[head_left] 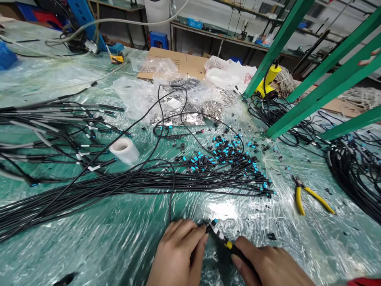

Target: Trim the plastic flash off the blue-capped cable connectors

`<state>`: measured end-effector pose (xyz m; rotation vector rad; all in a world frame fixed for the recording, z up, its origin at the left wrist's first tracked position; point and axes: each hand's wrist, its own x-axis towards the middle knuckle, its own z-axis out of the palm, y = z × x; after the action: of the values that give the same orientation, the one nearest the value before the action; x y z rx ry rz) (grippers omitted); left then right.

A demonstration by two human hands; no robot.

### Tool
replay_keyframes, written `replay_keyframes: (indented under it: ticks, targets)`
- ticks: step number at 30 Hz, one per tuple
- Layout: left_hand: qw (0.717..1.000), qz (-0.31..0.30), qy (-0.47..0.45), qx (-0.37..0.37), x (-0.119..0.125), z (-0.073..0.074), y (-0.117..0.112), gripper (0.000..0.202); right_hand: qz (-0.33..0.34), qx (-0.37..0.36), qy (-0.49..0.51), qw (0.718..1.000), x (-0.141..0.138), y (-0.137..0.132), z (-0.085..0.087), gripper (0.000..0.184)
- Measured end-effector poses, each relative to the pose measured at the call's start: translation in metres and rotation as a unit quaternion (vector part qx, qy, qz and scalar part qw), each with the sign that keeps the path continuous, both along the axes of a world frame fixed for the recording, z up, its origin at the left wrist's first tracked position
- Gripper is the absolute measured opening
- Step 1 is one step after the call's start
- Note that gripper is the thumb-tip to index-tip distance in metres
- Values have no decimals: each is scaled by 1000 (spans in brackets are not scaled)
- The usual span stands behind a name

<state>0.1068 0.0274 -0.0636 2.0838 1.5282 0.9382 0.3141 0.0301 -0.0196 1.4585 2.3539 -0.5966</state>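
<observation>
My left hand (181,250) is closed on a thin black cable (170,200), which rises from behind my fingers toward the bundle. The cable's end shows as a dark piece at my fingertips, and a small blue-tipped black connector (214,221) is beside it. Wrapped in my right hand (268,262) is a hand tool (228,244) with a black handle, a yellow band and a bright metal tip. That tip touches or nearly touches the connector; which one I cannot tell. Yellow-handled cutting pliers (309,194) lie open to the right.
A long black cable bundle (125,184) crosses the plastic-covered table. Beyond it are loose blue-and-black connectors (223,149), a white tape roll (124,150) and bags of metal parts (175,107). Thicker cables (59,135) lie left. Green metal posts (279,43) and coiled cables (348,171) stand right.
</observation>
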Motion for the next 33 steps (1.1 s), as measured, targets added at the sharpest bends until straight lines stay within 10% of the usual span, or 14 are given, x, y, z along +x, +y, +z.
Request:
replay_keyframes:
  ticks: [33]
  targets:
    - [999,4,-12,-39,-6,-5,-8,19,37,70,38,996,-5,-2,4,18]
